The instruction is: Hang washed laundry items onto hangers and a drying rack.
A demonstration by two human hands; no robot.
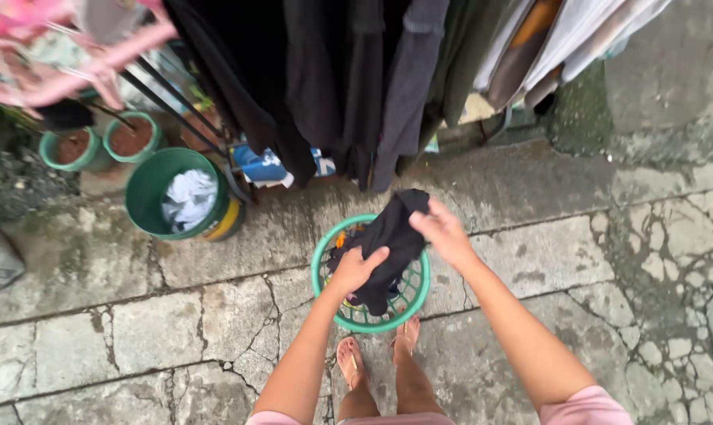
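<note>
A black garment [392,240] hangs bunched over a green laundry basket [417,303] on the cracked concrete floor [175,315]. The left hand [356,269] clenches its lower fold, forearm reaching straight forward; the right hand [443,232] pinches the upper edge, arm angled in from the right. Both grips grasp the cloth. Dark clothes [333,79] hang on a rack just beyond the basket. A green bucket [148,197] stands well to the left; open floor lies to the right.

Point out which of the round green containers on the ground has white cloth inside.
The large solid green bucket, left of the mesh green basket; the two small green pots hold soil.
</note>
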